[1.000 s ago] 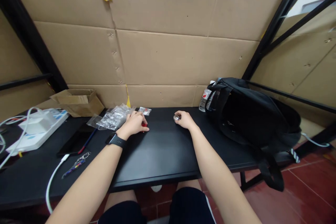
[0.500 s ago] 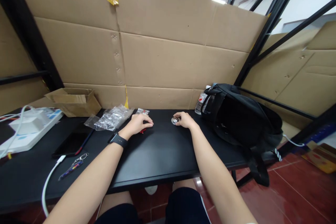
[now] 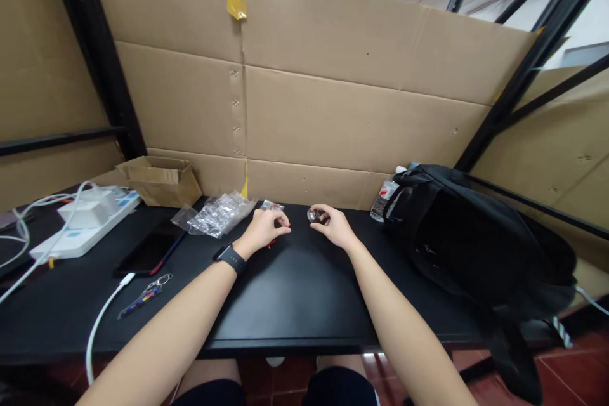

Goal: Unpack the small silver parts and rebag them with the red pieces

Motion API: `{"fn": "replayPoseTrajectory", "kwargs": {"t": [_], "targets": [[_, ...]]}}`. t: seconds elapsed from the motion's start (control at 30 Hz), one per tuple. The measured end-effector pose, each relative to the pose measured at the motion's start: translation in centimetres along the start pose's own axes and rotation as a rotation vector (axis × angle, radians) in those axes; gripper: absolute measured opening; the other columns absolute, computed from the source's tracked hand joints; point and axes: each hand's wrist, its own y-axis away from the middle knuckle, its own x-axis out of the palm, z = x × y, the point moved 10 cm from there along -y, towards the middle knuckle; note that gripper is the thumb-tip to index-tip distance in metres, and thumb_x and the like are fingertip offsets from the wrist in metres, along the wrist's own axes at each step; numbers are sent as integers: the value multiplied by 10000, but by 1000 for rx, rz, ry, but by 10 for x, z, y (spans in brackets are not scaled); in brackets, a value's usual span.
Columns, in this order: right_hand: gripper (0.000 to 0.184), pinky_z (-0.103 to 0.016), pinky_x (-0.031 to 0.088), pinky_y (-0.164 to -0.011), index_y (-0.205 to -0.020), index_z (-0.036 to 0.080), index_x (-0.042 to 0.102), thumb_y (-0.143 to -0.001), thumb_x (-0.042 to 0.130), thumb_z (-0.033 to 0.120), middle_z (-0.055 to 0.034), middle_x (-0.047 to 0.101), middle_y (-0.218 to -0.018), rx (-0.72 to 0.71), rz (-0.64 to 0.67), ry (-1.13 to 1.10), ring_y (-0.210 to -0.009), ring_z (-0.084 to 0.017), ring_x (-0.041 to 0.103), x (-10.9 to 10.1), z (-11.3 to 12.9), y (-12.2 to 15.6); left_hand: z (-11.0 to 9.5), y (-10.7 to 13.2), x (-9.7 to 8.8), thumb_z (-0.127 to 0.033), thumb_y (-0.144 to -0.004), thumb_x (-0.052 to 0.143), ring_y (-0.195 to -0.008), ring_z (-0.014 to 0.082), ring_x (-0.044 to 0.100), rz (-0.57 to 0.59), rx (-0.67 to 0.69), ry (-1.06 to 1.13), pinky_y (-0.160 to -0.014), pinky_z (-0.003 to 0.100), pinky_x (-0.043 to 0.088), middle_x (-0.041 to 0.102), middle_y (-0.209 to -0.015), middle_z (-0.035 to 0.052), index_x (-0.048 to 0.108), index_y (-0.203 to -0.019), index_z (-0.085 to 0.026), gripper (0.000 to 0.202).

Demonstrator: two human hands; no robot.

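Observation:
My right hand (image 3: 334, 227) grips a small, round, shiny metal object (image 3: 313, 214) between thumb and fingers, tilted up over the black table (image 3: 304, 295). Its exact kind is not clear. Left of it, my left hand (image 3: 265, 228) is closed in a pinch, with a tiny red piece (image 3: 288, 224) showing at the fingertips. Partly covered by that hand, more red bits (image 3: 271, 243) lie on the table. Just behind it is a small clear bag (image 3: 273, 205) with something red. A dark watch (image 3: 230, 258) is on my left wrist.
Crumpled clear plastic bags (image 3: 221, 214) and an open cardboard box (image 3: 164, 183) stand left. Nearby are a phone (image 3: 150, 248) with a white cable, a keychain (image 3: 144, 298) and a power strip (image 3: 85, 235). A water bottle (image 3: 382, 200) and black backpack (image 3: 476, 247) occupy the right.
The view has swung left. My right hand has tipped the round metal object more upright. A red piece now shows at my left fingertips.

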Motion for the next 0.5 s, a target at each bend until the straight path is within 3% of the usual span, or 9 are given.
{"fn": "replayPoseTrajectory", "kwargs": {"t": [0.17,0.37,0.5], "targets": [[597,-308,569,-775,-1266,234,616,-692,779,216,-107,649,-1303,94,82,-303,-868,-167,708,20,0,4,1,1,-5,-306,-829,731,-878,196,744,-65,-28,-2,-924,310,480,798,-905,-10,750,-932,-244,121],[584,-354,598,-837,-1205,250,639,-661,850,279,-68,707,-1146,169,92,-503,-900,-192,729,38,11,12,-5,2,-1,-375,-900,653,-823,197,711,-10,-61,-98,-919,346,448,794,-922,-15,779,-923,-273,163],[606,-310,603,-807,-1194,238,628,-643,864,324,-68,666,-1204,130,79,-562,-867,-162,726,42,25,14,-18,3,-8,-375,-929,626,-1110,247,633,-91,-36,-166,-983,409,385,731,-1168,25,783,-942,-290,179]]}}
